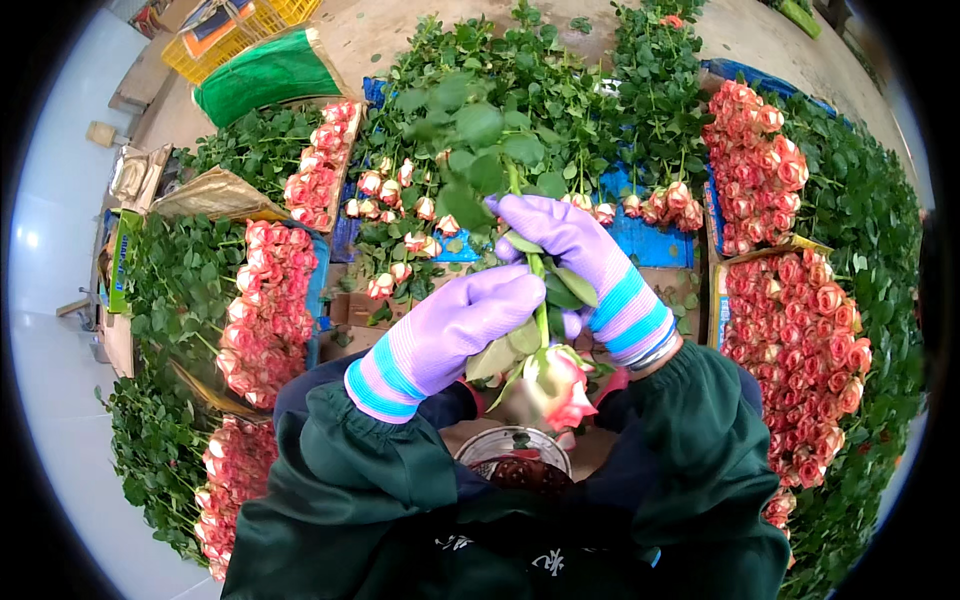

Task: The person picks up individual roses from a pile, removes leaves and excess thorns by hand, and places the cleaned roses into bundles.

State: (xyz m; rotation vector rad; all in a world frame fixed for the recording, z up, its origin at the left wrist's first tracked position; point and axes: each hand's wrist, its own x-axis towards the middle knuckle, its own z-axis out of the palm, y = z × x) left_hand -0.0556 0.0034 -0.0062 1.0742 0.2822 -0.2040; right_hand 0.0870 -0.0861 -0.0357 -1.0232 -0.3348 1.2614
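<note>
A pink-and-cream rose hangs bloom-down in front of me, its green stem running up between my hands. My left hand, in a purple glove with a blue-striped cuff, grips the stem above the bloom. Higher up, my right hand, gloved alike, curls around the stem and some leaves; its fingertips are partly hidden by foliage. The leafy far end of the stem points away from me and is blurred. Just beyond my hands, loose cut roses lie with their blooms towards me.
Bundled roses with red-pink blooms stand to my left and right. A large leafy pile lies ahead on blue sheeting. A round container sits between my legs. A yellow crate and green sack are at the far left.
</note>
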